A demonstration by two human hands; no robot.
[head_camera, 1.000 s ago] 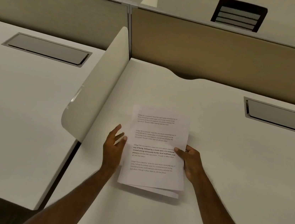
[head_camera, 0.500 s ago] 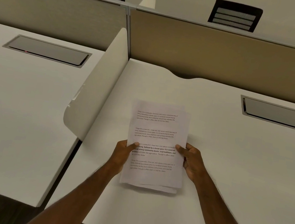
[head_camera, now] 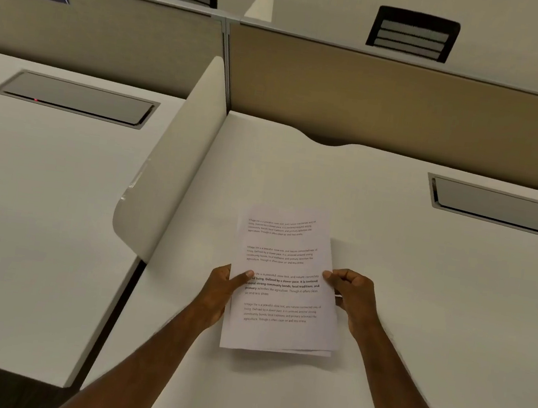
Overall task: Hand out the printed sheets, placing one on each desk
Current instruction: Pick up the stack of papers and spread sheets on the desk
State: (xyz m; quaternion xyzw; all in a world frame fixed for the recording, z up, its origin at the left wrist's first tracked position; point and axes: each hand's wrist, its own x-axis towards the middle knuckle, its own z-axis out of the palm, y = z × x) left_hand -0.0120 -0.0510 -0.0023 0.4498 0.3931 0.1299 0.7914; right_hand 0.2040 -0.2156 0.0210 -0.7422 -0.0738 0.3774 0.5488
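White printed sheets [head_camera: 280, 283] over desk [head_camera: 419, 290], left hand [head_camera: 221, 288] and right hand [head_camera: 352, 297] fingers pinching opposite edges

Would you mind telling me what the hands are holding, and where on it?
Both hold the printed sheets: the left hand at the left edge, the right hand at the right edge, thumbs on top.

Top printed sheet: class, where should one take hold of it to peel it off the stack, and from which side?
Pinch the top sheet at its near right corner, coming from the right: lower sheets' edges peek out there, so layers are already offset.
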